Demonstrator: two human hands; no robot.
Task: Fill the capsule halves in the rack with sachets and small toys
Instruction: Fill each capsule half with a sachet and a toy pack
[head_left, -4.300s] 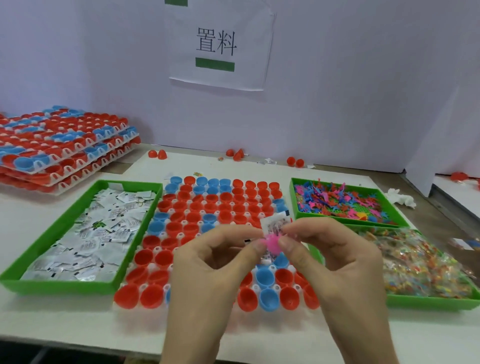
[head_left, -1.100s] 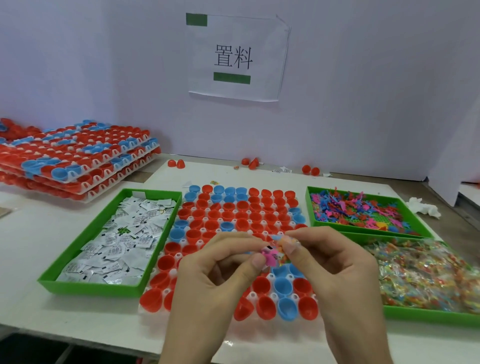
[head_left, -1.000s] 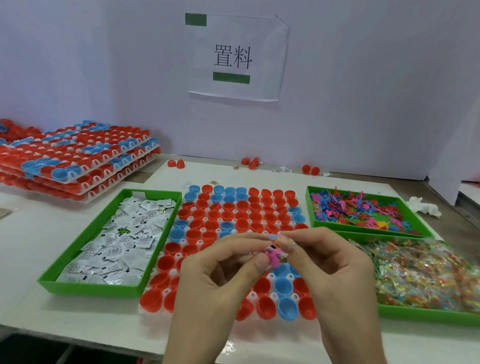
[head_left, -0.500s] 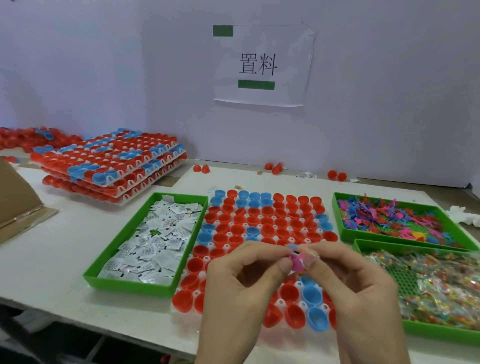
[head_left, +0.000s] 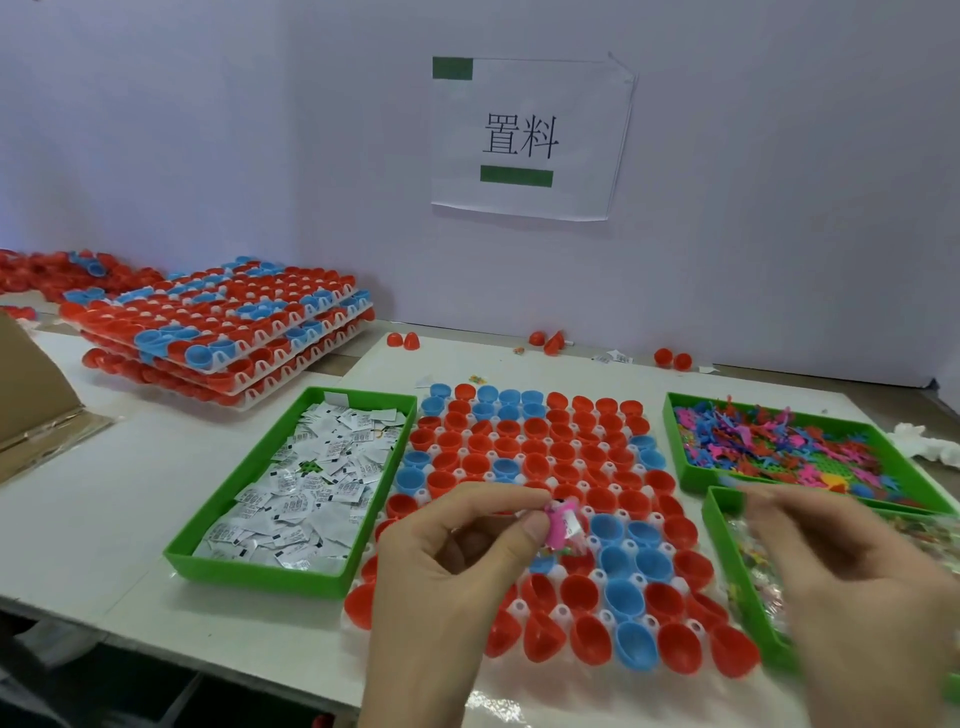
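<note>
- The pink toy (head_left: 558, 526) is pinched between the thumb tip and forefinger tip of the left hand (head_left: 447, 571), just above the rack (head_left: 629, 545).
- The right hand (head_left: 852, 571) is blurred over the green tray (head_left: 719, 500); I cannot tell whether its fingers hold anything.

The single camera is riding on the person's head, looking forward and down over the table (head_left: 130, 499). It is sitting close above the work: the left hand (head_left: 441, 582), pinching a pink toy (head_left: 558, 525), and the blurred right hand (head_left: 857, 587) are filling the bottom of the picture. The rack (head_left: 560, 613) is lying just beyond them, near the middle. The wide lens is also catching a green tray (head_left: 260, 577) to the left, another tray (head_left: 675, 441) to the right, and a stack of racks (head_left: 218, 332) far left. Straight ahead it is facing the wall (head_left: 779, 208), with the paper sign (head_left: 524, 140) at top centre.
</note>
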